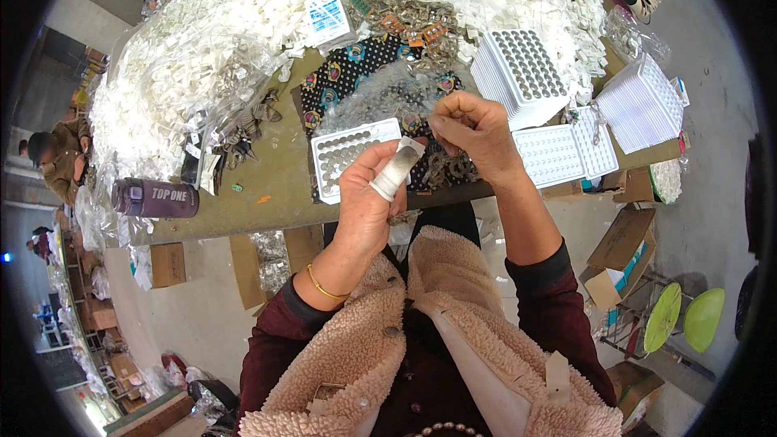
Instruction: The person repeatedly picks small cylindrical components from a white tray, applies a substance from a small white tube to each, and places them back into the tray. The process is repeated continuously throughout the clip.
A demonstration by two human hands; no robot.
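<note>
An olive table (279, 170) spreads wide, its far and left parts buried under a heap of white pieces (162, 105). A dark patterned cloth (333, 71) lies mid-table. To its right rises a stack of white trays (494, 81) topped with round metal pieces; farther right is a second stack (635, 109). Near the table's near edge, a white tray (319, 170) of metal pieces sits partly covered by the left hand (364, 202). The right hand (481, 133) is close by on the right, fingers curled together, any pinched piece impossible to tell. A purple bottle (154, 198) is near left. A grey-smudged white sleeve (396, 170) is at the left hand's bent fingers, worn or gripped I cannot tell
</note>
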